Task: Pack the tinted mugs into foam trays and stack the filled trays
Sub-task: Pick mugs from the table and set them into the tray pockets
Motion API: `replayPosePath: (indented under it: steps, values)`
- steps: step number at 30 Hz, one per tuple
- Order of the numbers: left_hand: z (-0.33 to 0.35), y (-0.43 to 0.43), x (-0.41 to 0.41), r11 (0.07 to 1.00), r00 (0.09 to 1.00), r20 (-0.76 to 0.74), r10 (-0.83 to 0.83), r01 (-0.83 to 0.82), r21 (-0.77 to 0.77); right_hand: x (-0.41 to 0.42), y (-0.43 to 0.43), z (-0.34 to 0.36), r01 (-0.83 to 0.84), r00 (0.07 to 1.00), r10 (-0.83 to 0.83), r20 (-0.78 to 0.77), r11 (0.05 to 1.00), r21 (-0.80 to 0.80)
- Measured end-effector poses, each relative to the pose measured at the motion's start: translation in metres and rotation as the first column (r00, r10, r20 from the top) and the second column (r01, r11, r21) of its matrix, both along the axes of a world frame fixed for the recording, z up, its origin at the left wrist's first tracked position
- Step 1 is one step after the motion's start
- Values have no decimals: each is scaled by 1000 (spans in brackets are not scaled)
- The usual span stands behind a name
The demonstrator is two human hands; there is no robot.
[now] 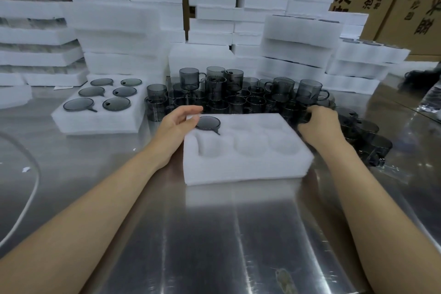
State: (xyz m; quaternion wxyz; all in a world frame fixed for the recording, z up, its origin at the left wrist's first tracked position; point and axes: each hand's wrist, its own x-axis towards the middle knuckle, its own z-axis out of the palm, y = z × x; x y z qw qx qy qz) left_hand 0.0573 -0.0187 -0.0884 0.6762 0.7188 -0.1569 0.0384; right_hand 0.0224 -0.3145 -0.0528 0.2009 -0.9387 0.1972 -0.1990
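Filling a white six-pocket foam tray [250,167]
The left grip [177,122] is lying open beside a smoky-grey glass mug [208,123] sitting in the far-left pocket; the right grip [319,124] is reaching among loose mugs [236,100], hold unclear.

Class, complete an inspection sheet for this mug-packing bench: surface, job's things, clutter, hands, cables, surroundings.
Surface: shiny metal table.
Job's things: near foam tray holds one mug in its back-left pocket, five pockets empty; filled tray at left holds six; loose mugs crowd behind.
Clutter: white scrap at left; plastic wrap at right.
Hands: left hand open beside the seated mug; right hand among loose mugs, grip unclear.
Cables: white cable curves over table's left.
Surroundings: foam tray stacks, cardboard cartons.
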Motion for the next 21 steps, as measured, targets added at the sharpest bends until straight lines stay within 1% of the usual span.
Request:
replayPosePath:
  steps: [4,5,7,8,9,10,11,12,14,15,17,18,20,21]
  values:
    - [-1,0,0,1000,1000,-7,-8,8,7,-7,6,7,21,997,-22,71,1000,11]
    - [-1,1,0,1000,1000,-7,-8,8,7,-10,9,10,40,994,-41,105,999,9]
    - [-1,1,0,1000,1000,-6,-8,8,9,-14,14,17,76,971,-74,229,997,1]
    - [-1,1,0,1000,1000,-4,-9,9,8,-15,17,21,55,949,-62,310,998,31]
    - [-1,1,1,1000,1000,-3,-11,11,7,-16,20,24,-14,920,-27,392,995,103]
    - [-1,1,1,1000,1000,-1,-12,12,6,-16,23,27,-128,880,10,476,968,216]
    - [-1,1,1,1000,1000,0,-13,13,6,-16,27,30,-255,839,26,543,901,351]
    - [-1,1,1,1000,1000,0,-13,13,4,-17,32,31,-368,817,26,576,793,486]
    - [-1,0,1,1000,1000,-4,-12,12,-4,-17,43,28,-521,823,79,562,498,693]
    - [-1,0,1,1000,1000,-8,-12,12,-8,-16,47,26,-557,826,127,550,337,759]
    - [-1,0,1,1000,1000,-12,-12,12,-7,-14,54,23,-581,803,181,567,26,814]
    - [-1,0,1,1000,1000,-12,-11,11,-3,-13,57,22,-577,790,180,586,-103,810]
    - [-1,0,1,1000,1000,-14,-9,9,2,-14,63,21,-531,796,140,588,-302,791]
    - [-1,0,1,1000,1000,-15,-9,9,3,-14,64,21,-495,812,118,571,-376,783]
